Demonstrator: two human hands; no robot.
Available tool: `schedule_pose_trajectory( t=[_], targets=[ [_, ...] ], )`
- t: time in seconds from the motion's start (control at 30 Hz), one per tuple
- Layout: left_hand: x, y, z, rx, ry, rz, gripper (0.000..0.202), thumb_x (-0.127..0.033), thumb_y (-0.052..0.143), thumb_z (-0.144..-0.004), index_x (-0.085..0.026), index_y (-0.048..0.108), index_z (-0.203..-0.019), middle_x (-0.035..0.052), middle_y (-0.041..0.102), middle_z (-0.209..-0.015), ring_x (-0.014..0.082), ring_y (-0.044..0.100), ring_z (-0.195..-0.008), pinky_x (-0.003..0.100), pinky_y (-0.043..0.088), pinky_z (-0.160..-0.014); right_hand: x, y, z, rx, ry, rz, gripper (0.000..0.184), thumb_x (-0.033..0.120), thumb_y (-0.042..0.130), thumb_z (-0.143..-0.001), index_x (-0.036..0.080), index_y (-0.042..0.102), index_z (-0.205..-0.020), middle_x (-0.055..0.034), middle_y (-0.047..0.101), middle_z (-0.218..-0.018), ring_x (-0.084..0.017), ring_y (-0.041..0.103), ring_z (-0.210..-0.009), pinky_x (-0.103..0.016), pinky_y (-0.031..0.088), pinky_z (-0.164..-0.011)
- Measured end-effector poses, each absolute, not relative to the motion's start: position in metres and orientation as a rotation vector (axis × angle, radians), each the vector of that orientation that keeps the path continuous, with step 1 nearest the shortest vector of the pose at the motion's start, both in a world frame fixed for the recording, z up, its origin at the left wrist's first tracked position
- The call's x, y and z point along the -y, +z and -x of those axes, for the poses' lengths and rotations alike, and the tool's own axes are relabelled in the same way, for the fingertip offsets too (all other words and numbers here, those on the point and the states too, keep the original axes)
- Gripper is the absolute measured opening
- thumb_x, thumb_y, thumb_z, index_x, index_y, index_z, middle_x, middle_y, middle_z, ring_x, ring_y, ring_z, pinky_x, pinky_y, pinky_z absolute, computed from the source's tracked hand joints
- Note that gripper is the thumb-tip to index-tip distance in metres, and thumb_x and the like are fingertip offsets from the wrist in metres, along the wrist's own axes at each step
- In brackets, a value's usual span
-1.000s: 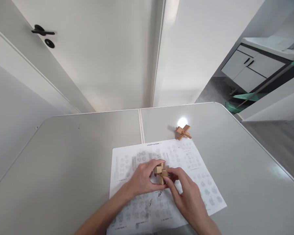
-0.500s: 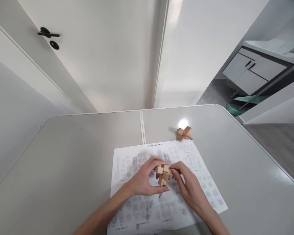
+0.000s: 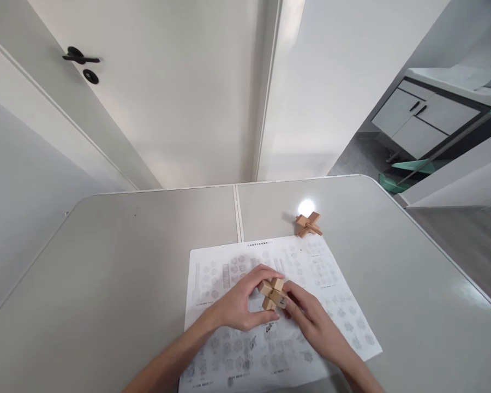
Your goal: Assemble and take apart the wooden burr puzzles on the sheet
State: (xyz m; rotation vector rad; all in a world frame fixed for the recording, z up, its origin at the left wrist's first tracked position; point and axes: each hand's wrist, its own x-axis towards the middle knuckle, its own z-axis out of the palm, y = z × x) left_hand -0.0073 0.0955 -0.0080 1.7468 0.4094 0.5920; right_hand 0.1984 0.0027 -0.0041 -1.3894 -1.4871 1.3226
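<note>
Above the printed sheet (image 3: 213, 344), a light wooden interlocking puzzle (image 3: 273, 293) of several crossed blocks is held between both hands. One block end facing me bears a dark "2". My left hand (image 3: 247, 297) curves around the puzzle from the left, fingers over its top and thumb along its lower edge. From the right, my right hand (image 3: 306, 311) grips the numbered block with thumb and fingers; some fingertips are hidden behind the wood. A second, darker wooden puzzle (image 3: 309, 224) lies on the table beyond the sheet's upper right edge.
The grey table (image 3: 118, 284) has a seam strip (image 3: 238, 213) down its middle. Beyond its far edge stands a white door (image 3: 188, 87) with a black handle (image 3: 81, 56). A white sink cabinet (image 3: 427, 112) is at the far right.
The wooden puzzle has turned slightly in the hands, with the "2" block tilting lower. My right hand has moved closer, its fingers now further around that block.
</note>
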Motion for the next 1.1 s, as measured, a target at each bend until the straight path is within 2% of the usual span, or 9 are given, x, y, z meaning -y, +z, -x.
schedule_pose_trajectory(
  t=[0.1, 0.23, 0.4, 0.5, 0.6, 0.7, 0.87, 1.1],
  targets=[
    [-0.096, -0.008, 0.008, -0.377, 0.577, -1.762, 0.066, -0.026, 0.078, -0.087, -0.032, 0.051, -0.146, 0.0121, 0.055, -0.134, 0.0289, 0.059, -0.122, 0.047, 0.050, -0.106, -0.002, 0.000, -0.201, 1.419, 1.432, 1.353, 0.036, 0.049, 0.042, -0.111, 0.023, 0.056, -0.090, 0.0010, 0.051, -0.079, -0.018, 0.047, -0.073, -0.029, 0.039, -0.069],
    [-0.096, -0.009, 0.010, -0.387, 0.555, -1.737, 0.066, -0.028, 0.079, -0.087, -0.033, 0.053, -0.147, 0.0122, 0.056, -0.137, 0.0292, 0.060, -0.123, 0.047, 0.050, -0.107, 0.000, 0.000, -0.200, 1.345, 1.504, 1.317, 0.037, 0.053, 0.044, -0.110, 0.022, 0.061, -0.098, 0.0012, 0.053, -0.076, -0.018, 0.049, -0.073, -0.030, 0.040, -0.070],
    [-0.098, -0.010, 0.010, -0.525, 0.640, -1.632, 0.089, -0.031, 0.086, -0.083, -0.036, 0.040, -0.159, 0.0127, 0.050, -0.153, 0.0304, 0.059, -0.130, 0.049, 0.045, -0.114, -0.005, -0.007, -0.203, 1.229, 1.318, 1.459, 0.041, 0.058, 0.047, -0.107, 0.021, 0.064, -0.102, 0.0010, 0.058, -0.071, -0.020, 0.055, -0.068, -0.030, 0.044, -0.068],
    [-0.098, -0.011, 0.009, -0.619, 0.736, -1.571, 0.074, -0.030, 0.078, -0.090, -0.034, 0.043, -0.156, 0.0133, 0.049, -0.153, 0.0281, 0.060, -0.128, 0.047, 0.047, -0.113, -0.013, -0.011, -0.217, 1.177, 1.052, 1.657, 0.044, 0.062, 0.049, -0.104, 0.022, 0.065, -0.099, -0.0002, 0.061, -0.070, -0.021, 0.059, -0.067, -0.031, 0.046, -0.067],
    [-0.100, -0.012, 0.008, -0.763, 0.839, -1.539, 0.050, -0.031, 0.070, -0.096, -0.030, 0.054, -0.143, 0.0123, 0.056, -0.139, 0.0242, 0.063, -0.116, 0.044, 0.050, -0.106, -0.019, -0.013, -0.237, 1.135, 0.811, 1.869, 0.047, 0.067, 0.052, -0.100, 0.022, 0.066, -0.099, -0.0039, 0.068, -0.076, -0.024, 0.063, -0.070, -0.031, 0.047, -0.065],
    [-0.101, -0.014, 0.006, -0.853, 0.919, -1.497, 0.031, -0.033, 0.065, -0.100, -0.026, 0.060, -0.129, 0.0108, 0.058, -0.130, 0.0199, 0.064, -0.102, 0.039, 0.053, -0.097, -0.024, -0.016, -0.253, 1.080, 0.709, 2.010, 0.051, 0.070, 0.051, -0.098, 0.022, 0.068, -0.097, -0.0066, 0.073, -0.080, -0.026, 0.065, -0.071, -0.033, 0.048, -0.064],
    [-0.102, -0.015, 0.004, -0.880, 0.902, -1.489, 0.023, -0.032, 0.065, -0.100, -0.024, 0.062, -0.122, 0.0089, 0.059, -0.124, 0.0158, 0.063, -0.091, 0.035, 0.054, -0.092, -0.030, -0.022, -0.267, 0.984, 0.693, 2.092, 0.055, 0.073, 0.052, -0.096, 0.020, 0.068, -0.096, -0.0091, 0.075, -0.080, -0.028, 0.068, -0.071, -0.035, 0.049, -0.064],
    [-0.102, -0.015, 0.004, -0.883, 0.885, -1.510, 0.018, -0.034, 0.063, -0.101, -0.024, 0.064, -0.116, 0.0077, 0.057, -0.121, 0.0154, 0.063, -0.089, 0.033, 0.054, -0.090, -0.031, -0.024, -0.269, 0.970, 0.705, 2.135, 0.056, 0.073, 0.052, -0.095, 0.020, 0.070, -0.093, -0.0075, 0.076, -0.080, -0.026, 0.068, -0.072, -0.034, 0.049, -0.065]
  ],
)
